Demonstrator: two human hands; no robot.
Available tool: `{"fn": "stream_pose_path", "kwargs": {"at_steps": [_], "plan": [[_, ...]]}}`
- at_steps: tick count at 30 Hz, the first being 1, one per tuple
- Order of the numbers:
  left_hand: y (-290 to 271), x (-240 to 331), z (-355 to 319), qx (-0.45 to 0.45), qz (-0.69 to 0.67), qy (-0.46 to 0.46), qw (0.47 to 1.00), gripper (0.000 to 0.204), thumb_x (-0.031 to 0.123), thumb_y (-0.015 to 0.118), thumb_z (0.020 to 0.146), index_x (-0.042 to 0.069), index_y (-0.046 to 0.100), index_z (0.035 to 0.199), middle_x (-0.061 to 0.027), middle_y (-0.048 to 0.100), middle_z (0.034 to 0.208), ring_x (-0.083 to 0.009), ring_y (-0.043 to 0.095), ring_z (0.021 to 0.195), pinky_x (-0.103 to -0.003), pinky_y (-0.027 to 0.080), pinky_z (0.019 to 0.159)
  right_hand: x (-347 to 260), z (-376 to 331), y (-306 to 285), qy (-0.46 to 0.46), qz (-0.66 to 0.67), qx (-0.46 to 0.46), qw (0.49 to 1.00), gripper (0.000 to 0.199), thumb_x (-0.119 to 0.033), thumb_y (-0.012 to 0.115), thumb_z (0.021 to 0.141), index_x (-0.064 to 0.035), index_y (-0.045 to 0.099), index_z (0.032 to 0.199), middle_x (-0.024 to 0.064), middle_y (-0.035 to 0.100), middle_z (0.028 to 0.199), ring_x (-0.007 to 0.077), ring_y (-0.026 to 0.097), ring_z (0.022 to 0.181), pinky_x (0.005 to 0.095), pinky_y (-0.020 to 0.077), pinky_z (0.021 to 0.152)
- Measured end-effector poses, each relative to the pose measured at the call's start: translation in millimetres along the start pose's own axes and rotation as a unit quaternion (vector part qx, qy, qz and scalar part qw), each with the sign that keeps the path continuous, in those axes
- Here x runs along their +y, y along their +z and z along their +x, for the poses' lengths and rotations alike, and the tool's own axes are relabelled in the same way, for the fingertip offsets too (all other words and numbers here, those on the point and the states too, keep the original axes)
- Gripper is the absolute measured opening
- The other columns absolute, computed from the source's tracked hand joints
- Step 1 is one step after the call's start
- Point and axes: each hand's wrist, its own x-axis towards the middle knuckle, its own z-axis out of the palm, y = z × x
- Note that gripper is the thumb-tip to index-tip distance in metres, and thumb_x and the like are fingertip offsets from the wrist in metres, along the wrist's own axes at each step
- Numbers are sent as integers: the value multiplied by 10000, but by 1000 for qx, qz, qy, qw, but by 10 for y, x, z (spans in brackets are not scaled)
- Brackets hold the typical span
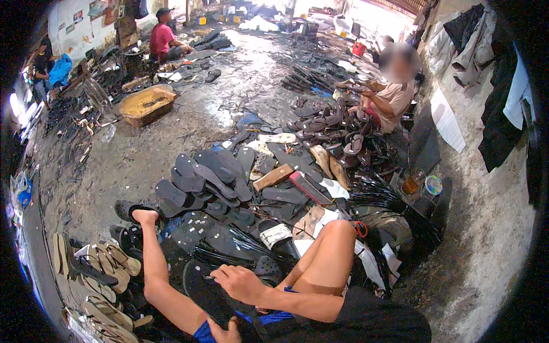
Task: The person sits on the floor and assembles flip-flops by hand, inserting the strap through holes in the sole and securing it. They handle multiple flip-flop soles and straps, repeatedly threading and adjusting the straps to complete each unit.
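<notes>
1. Concrete floor (171, 131): wet-looking, littered with rubber offcuts, other people seated at work well apart at the far side.
2. Heap of dark cut soles (211, 177): spread just beyond the outstretched legs, overlapping loosely, a wooden block (273, 177) lying among them.
3. Yellow tub (147, 104): farther off to the left, apart from the heap.
4. Tan sandals (108, 260): stacked on edge at the left, near the extended left leg.
5. Dark sole (197, 286): lying across the lap, between the knees, upper edge under the right hand. Probably light, soft and bendy, likely to flop if taken by one end; best held along both long edges near mid-length. Matte rubber, so not likely to slip.
6. Right hand (240, 283): grip closed, fingers curled over the sole's upper edge.
7. Left hand (226, 331): at the lower edge of view, just below the sole; grip half cut off, open or closed impossible to tell.
</notes>
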Motion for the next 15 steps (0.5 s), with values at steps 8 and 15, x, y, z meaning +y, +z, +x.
{"fn": "stream_pose_path", "kwargs": {"at_steps": [8, 15], "plan": [[-235, 245, 374, 83, -188, -4, 979, 626, 93, 665, 867, -119, 414, 1400, -264, 482, 1417, -353, 444, 1312, -383, 303, 1128, 129, -276, -114, 81, 215, -92, 969, 256, -259, 628, 954, -46, 678, 1087, 138, 634, 904, 315, 654, 884, 403, 524, 777], [-30, 298, 338, 90, 14, 43, 995, 715, 168, 691, 901, -145, 330, 1432, -291, 374, 1483, -344, 387, 1364, -379, 271, 1154, -130, -103, -212, 162, 470, -75, 864, 263, -212, 669, 937, -6, 638, 1096, 154, 666, 916, 213, 659, 797, 325, 520, 733]]}}
